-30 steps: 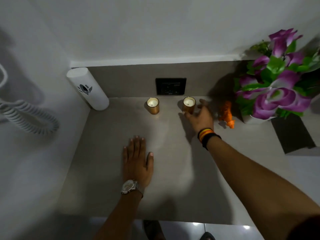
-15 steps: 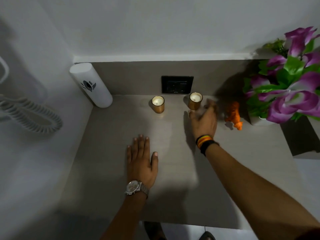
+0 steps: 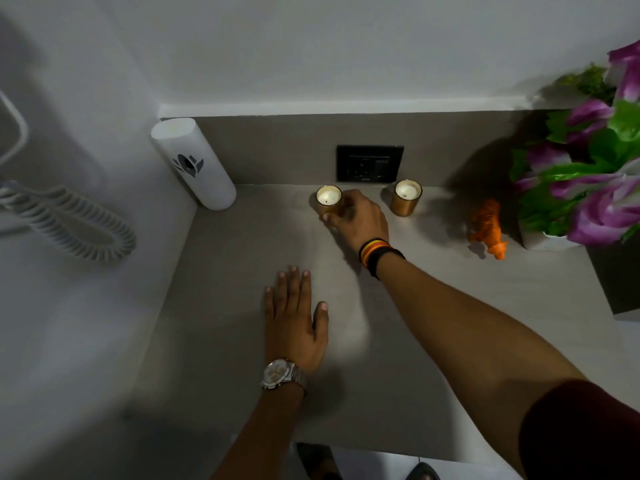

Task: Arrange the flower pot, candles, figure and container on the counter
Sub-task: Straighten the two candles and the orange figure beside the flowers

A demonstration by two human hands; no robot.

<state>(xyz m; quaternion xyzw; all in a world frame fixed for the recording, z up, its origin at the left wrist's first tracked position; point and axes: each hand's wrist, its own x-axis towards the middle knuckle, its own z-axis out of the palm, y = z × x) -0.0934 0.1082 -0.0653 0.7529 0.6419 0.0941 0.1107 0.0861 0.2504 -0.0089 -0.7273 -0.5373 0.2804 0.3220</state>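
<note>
Grey counter (image 3: 242,306), right hand (image 3: 356,220) gripping left candle (image 3: 329,200), left hand (image 3: 294,320) flat

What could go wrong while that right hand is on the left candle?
1. The right hand holds the left candle from its right side only, fingers low on the glass; a hasty pull might tip it.
2. The right candle stands just beside the wrist, so the forearm could knock it over when drawing back.
3. The orange figure sits close under the flower pot, which could be bumped in a later reach.
</note>
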